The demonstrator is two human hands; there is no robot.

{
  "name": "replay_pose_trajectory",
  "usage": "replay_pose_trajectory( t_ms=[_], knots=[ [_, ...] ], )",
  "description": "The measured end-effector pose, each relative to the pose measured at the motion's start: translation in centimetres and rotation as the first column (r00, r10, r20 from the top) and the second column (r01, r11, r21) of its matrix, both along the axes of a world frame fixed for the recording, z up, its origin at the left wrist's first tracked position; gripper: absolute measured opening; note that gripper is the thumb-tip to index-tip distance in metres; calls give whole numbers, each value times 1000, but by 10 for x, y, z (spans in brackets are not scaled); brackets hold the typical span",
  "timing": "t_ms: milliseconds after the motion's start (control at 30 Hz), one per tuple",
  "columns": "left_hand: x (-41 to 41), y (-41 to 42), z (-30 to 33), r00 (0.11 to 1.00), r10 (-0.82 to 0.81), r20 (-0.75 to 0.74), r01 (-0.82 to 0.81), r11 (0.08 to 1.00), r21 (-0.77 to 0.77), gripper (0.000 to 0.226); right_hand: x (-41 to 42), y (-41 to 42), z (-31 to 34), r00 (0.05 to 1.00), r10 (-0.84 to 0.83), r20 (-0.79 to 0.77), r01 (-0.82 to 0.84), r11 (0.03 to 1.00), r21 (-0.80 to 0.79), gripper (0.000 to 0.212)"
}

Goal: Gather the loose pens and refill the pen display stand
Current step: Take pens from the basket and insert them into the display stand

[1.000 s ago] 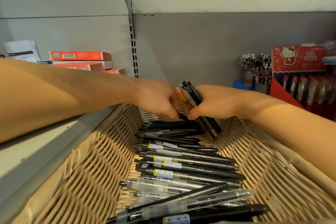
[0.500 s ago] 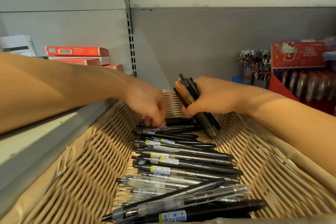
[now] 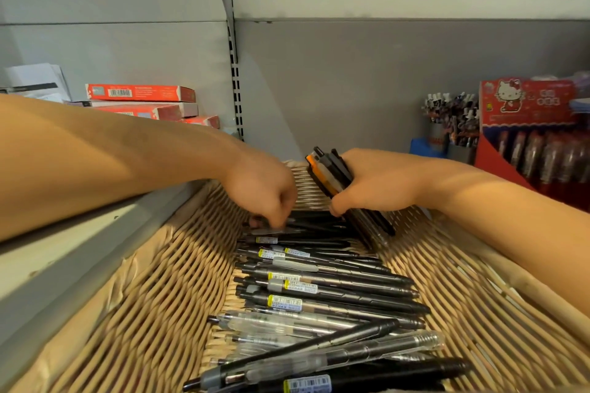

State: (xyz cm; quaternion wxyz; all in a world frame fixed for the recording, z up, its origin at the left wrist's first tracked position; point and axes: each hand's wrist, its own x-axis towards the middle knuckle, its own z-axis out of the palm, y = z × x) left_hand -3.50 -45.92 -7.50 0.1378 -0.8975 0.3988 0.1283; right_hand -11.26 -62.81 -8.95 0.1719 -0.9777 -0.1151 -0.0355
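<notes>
Lying loose pens [image 3: 325, 290] filling wicker basket [image 3: 153, 313].

A row of loose black and clear-barrelled pens with yellow barcode stickers [image 3: 322, 290] lies crosswise along the floor of a tan woven wicker basket [image 3: 153, 313], running from the frame's lower centre up to the middle. At centre, a tilted bundle of black pens with one orange one [image 3: 332, 172] stands over the row's far end, tips down.
</notes>
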Motion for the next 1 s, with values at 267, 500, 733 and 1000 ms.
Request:
replay_pose_trajectory(
  t_ms=[267,500,733,1000],
  knots=[
    [2,-1,9,942,-89,-324,-194,644,-740,25,3,-5,2,999,-25,43,16,979,203,14],
    [-30,0,24,941,-96,-324,-230,519,-823,26,-14,-2,9,997,-38,73,12,944,330,9],
    [-105,37,76,992,-34,-122,-104,329,-939,48,-57,53,63,992,45,118,-116,696,709,8],
    [-120,149,102,992,-32,-121,-124,-336,-934,26,-58,226,92,932,191,308,-358,350,866,28]
  ],
)
